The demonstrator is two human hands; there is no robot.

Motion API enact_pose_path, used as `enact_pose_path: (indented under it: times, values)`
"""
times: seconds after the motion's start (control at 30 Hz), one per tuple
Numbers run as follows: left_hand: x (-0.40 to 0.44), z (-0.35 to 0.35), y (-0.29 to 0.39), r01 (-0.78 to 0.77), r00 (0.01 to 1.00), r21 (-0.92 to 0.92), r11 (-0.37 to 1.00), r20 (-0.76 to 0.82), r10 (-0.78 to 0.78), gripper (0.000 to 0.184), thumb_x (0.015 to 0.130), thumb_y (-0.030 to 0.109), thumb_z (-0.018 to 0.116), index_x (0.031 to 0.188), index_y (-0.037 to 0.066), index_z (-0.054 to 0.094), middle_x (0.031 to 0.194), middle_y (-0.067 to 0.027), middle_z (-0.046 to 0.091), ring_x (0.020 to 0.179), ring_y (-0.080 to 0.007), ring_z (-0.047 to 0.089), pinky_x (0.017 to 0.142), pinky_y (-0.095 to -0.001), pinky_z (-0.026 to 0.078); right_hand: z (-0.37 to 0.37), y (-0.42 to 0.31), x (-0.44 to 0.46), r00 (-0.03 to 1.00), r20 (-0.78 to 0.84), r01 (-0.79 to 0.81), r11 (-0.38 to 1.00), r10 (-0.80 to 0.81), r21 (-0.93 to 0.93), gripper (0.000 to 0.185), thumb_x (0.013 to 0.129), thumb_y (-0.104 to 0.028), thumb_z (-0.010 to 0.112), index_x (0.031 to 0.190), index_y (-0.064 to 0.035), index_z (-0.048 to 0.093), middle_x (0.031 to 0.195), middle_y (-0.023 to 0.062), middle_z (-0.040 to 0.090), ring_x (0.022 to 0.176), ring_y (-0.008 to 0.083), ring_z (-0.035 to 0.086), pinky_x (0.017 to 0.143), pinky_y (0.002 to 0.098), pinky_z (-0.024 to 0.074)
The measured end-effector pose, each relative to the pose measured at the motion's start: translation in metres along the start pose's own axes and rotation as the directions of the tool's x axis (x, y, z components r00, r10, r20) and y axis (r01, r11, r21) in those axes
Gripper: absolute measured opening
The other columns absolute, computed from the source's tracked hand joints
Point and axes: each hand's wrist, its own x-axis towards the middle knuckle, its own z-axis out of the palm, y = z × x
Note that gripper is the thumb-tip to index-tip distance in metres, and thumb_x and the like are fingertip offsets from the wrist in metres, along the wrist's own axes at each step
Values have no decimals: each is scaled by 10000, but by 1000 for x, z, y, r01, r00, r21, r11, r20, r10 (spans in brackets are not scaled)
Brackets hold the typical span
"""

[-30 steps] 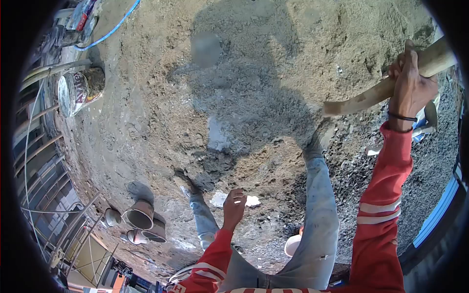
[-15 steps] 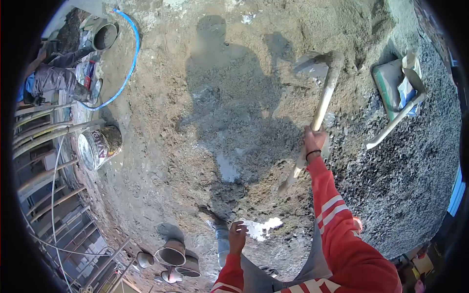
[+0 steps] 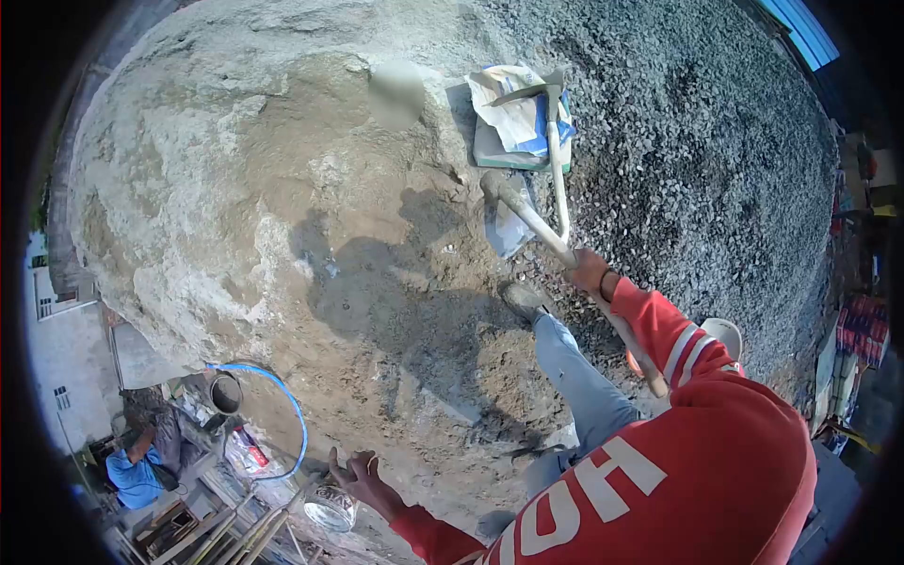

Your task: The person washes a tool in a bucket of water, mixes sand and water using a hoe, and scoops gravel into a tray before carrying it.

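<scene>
My right hand (image 3: 590, 272) is wrapped round the wooden handle of a hoe (image 3: 533, 222). The hoe slants from upper left to lower right, its pale blade (image 3: 507, 231) hanging over the edge of the sand and gravel. My left hand (image 3: 363, 478) is stretched out low at the left with its fingers apart, holding nothing; a white bucket (image 3: 330, 508) appears just below it. A second hoe (image 3: 557, 179) lies by the cement sacks (image 3: 513, 132), close beyond the held one. My shoe (image 3: 524, 301) stands on the ground below the held hoe's blade.
Wet sand mix (image 3: 405, 348) spreads ahead, with a large sand heap (image 3: 188, 188) behind it. Dark gravel (image 3: 716, 179) is piled at the right. A blue hose (image 3: 297, 410) curves at lower left, near a dark bucket (image 3: 226, 393), a seated person (image 3: 137, 476) and wooden poles (image 3: 254, 537).
The view has turned to the right, towards the gravel. My right hand still grips the hoe, now near the sacks. My left hand has stretched outward, and its fingers have spread.
</scene>
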Motion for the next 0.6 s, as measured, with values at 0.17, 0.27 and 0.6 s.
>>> enact_pose_path:
  times: [0.17,0.27,0.6]
  values:
    - [-68,34,316,-821,210,-538,189,22,977,637,828,307,685,1354,75,412,822,-20,475,703,-109,458,662,-234,402,-15,145,-38,935,61,-248,765,351,-595,321,753,-247,622,961,-21,714,904,167,709,834,271,707,764,386,564]
    - [-110,18,387,-679,-120,-723,-129,-64,991,632,829,306,684,1350,72,414,820,-20,474,702,-110,459,661,-234,402,-52,176,-133,774,104,-501,704,625,-503,399,818,-241,579,1138,-11,644,883,133,718,740,246,716,705,377,575]
    - [-169,-19,441,-592,-50,-794,-138,-135,990,614,832,301,680,1336,63,422,815,-22,472,698,-113,461,658,-235,400,-6,412,-287,679,188,-675,704,710,-220,273,792,-171,595,1002,-19,678,745,115,686,614,228,666,577,419,524]
